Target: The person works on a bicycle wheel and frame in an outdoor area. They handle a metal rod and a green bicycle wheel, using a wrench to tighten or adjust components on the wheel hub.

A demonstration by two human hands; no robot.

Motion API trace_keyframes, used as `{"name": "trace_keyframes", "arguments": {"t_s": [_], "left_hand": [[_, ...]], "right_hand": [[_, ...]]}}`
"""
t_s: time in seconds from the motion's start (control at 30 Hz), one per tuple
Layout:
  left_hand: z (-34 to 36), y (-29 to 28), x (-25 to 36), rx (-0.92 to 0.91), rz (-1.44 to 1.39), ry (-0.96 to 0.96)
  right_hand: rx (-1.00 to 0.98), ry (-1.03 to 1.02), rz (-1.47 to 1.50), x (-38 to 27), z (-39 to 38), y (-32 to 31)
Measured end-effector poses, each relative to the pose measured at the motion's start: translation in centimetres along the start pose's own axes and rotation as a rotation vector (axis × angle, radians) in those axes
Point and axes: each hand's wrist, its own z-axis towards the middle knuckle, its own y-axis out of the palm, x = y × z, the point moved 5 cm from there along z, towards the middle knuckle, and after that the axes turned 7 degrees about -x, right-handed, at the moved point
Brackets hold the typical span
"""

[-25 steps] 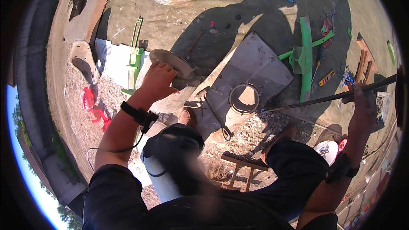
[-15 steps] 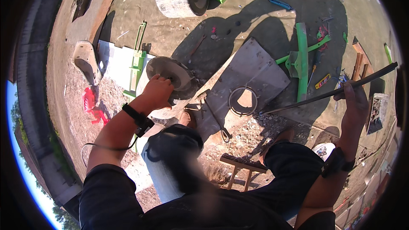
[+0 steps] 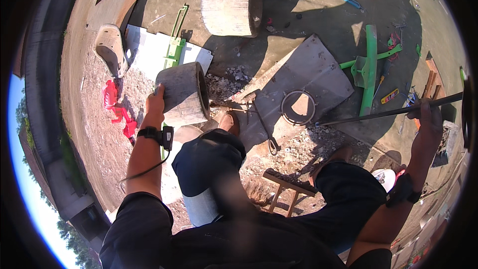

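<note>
Left hand point(image 3: 155, 104) against grey hollow cylinder point(image 3: 181, 92), finger closure unclear; right hand point(image 3: 428, 118) pinching long dark metal bar point(image 3: 448, 100). Left of that hand, green tubular metal frame point(image 3: 370, 69), unjoined to cylinder.

Item 1. Left forearm point(image 3: 144, 169): bare, extended forward, slightly tilted toward the right.
Item 2. Left hand point(image 3: 155, 105): in line with its forearm, at least 1 digit pointing forward; palm side hidden, curl of the other digits unclear.
Item 3. Right forearm point(image 3: 417, 158): bare, carried out to the right, angled forward and outward.
Item 4. Right hand point(image 3: 429, 121): well apart from the left, fingers curled inward in a grip.
</note>
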Motion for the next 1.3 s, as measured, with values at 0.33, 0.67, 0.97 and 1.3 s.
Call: {"name": "trace_keyframes", "arguments": {"t_s": [0.33, 0.67, 0.97, 1.3], "left_hand": [[-5.1, 3.6, -8.7, -0.122, -0.865, -0.347], [-1.6, -2.8, 5.7, -0.129, -1.088, 0.16], [-2.1, 8.3, 0.0, -0.285, -0.958, -0.249], [-3.9, 0.6, 15.2, -0.35, -1.046, 0.411]], "right_hand": [[0.066, -0.083, -0.295, 2.1, 0.8, -2.1], [-0.032, 0.112, -0.148, 2.5, 1.1, -2.1], [-0.024, -0.034, -0.162, 3.5, 1.5, -2.6], [-0.064, -0.305, -0.484, 4.4, 1.8, -3.4]]}}
